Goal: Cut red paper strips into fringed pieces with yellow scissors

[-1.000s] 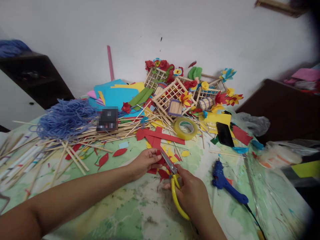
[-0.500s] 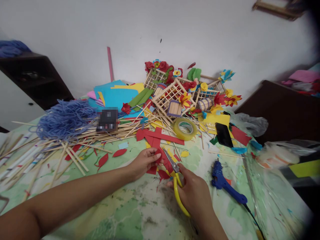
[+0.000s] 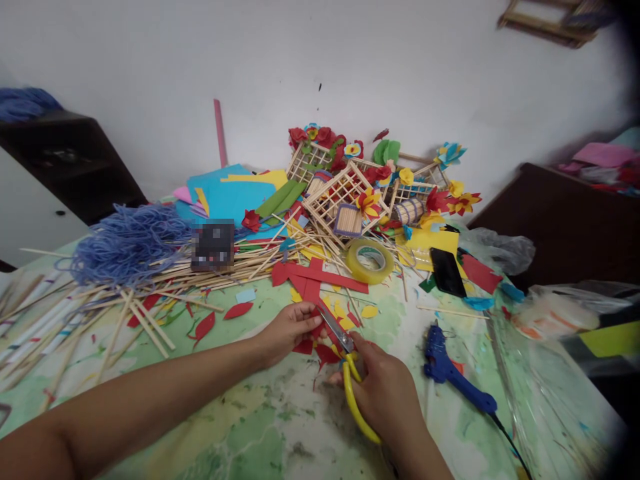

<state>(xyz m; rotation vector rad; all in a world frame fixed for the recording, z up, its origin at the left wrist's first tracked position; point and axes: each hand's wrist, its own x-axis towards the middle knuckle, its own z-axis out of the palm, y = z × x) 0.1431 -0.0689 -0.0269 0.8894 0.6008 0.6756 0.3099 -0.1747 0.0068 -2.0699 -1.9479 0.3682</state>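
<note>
Between the thumb and fingers of my left hand is a small piece of red paper, partly hidden by the fingers. My right hand grips yellow-handled scissors, their blades pointing up and left to the paper. The blade tips touch or overlap the red paper near my left fingertips. Under and around the hands lie red scraps and yellow scraps. Just beyond is a bigger piece of red paper with crossing strips. Red leaf shapes lie to the left.
A blue glue gun with a cord lies right of my hands. Behind are a tape roll, a phone, stick frames with paper flowers, and blue sheets. Purple yarn and thin sticks spread at left.
The scissors' blades have come leftward onto the red paper and look closer together. My right hand has shifted slightly left, while my left hand stays nearly in place.
</note>
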